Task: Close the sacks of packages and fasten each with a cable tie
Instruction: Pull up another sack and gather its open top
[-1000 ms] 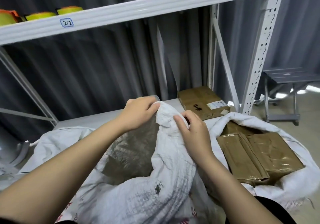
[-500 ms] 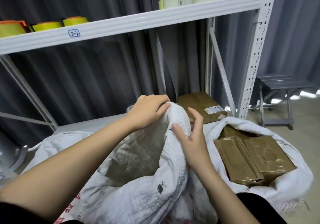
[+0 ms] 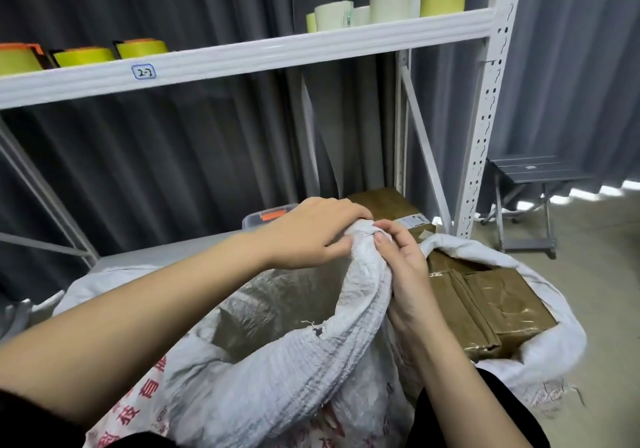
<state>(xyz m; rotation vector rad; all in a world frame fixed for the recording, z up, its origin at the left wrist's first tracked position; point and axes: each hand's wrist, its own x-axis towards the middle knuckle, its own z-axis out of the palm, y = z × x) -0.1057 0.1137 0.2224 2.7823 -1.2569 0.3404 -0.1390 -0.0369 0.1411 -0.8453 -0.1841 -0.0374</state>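
Beneath grey curtains, two hands, left [image 3: 311,233] and right [image 3: 401,264], pinch one white sack's [image 3: 277,371] gathered mouth.

shelf tag [image 3: 143,72] reading "2-2", sack [image 3: 277,395] print illegible

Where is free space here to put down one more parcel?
Free: the grey lower shelf, between the sack and the clear box, and the floor near the stool. Crowded: the open sack is full of brown parcels.
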